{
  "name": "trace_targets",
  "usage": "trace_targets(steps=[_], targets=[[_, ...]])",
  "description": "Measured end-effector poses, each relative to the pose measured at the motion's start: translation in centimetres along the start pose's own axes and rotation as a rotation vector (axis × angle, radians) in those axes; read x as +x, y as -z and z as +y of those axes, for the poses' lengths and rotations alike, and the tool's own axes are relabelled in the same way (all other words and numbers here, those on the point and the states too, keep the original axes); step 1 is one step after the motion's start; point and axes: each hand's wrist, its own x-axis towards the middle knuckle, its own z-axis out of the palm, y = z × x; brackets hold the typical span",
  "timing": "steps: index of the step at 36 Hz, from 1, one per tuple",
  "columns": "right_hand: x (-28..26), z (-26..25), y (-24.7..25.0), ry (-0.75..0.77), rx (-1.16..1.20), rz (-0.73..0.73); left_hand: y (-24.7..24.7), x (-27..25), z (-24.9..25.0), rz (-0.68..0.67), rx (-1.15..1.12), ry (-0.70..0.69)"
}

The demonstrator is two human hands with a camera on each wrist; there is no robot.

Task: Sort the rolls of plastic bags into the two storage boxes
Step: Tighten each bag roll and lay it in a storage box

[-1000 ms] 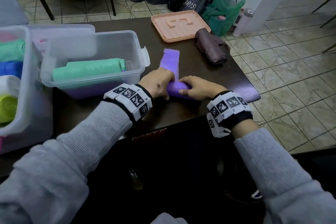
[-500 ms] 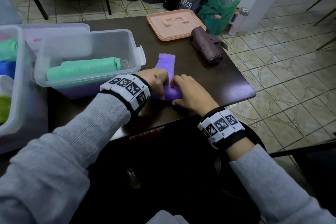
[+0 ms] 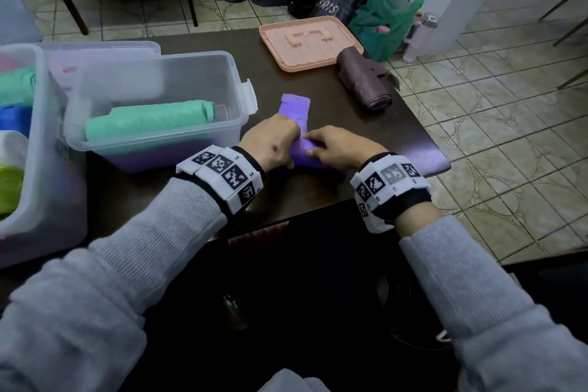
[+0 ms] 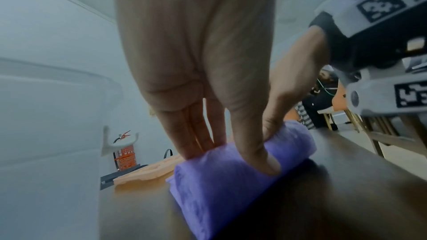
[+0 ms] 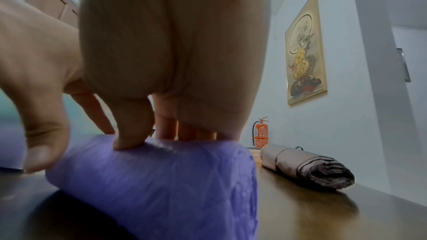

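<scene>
At the far left a large clear storage box (image 3: 38,169) holds green, blue, white and lime rolls; beside it a smaller clear box (image 3: 152,140) of thin, glossy plastic carries a mint-green roll (image 3: 149,121), crinkled and cylindrical. Just right of that box, on the dark smooth table (image 3: 334,111), the left hand (image 3: 273,143) curls fingers and thumb over one end of the purple roll (image 3: 307,154), and the right hand (image 3: 340,148) pinches the other end with its thumb in front. A flat loose tail (image 3: 294,106) of the purple film lies unrolled away from the person. The film is thin, slick and soft, dented under the thumbs, so I judge the main risk is the roll loosening: if the tail winds on crooked or the grip eases, it could spring open, or slide on the polished top. Further right sit a ribbed peach lid (image 3: 310,41) and a brown folded bundle (image 3: 364,83), matte and strapped.
</scene>
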Motion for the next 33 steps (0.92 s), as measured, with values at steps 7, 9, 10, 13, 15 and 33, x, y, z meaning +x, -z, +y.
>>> trace_targets(steps=[7, 9, 10, 13, 15, 33], targets=[[0.9, 0.1, 0.1, -0.042, 0.002, -0.019, -0.3, 0.4, -0.1, 0.009, 0.064, -0.006], [0.9, 0.2, -0.2, -0.023, 0.058, 0.090, -0.3, 0.6, -0.2, 0.008, 0.057, 0.001], [0.8, 0.2, -0.3, -0.004, 0.081, 0.156, -0.2, 0.7, -0.2, 0.004, 0.053, 0.005], [0.5, 0.0, -0.9, 0.047, 0.024, 0.296, 0.0, 1.0, -0.2, -0.020, 0.032, 0.020], [0.1, -0.3, -1.6, 0.055, -0.020, 0.329, 0.2, 1.2, -0.3, -0.041, 0.017, 0.029], [-2.4, -1.5, -4.0, 0.008, -0.097, 0.169, 0.8, 0.2, -1.3, -0.207, -0.094, 0.002]])
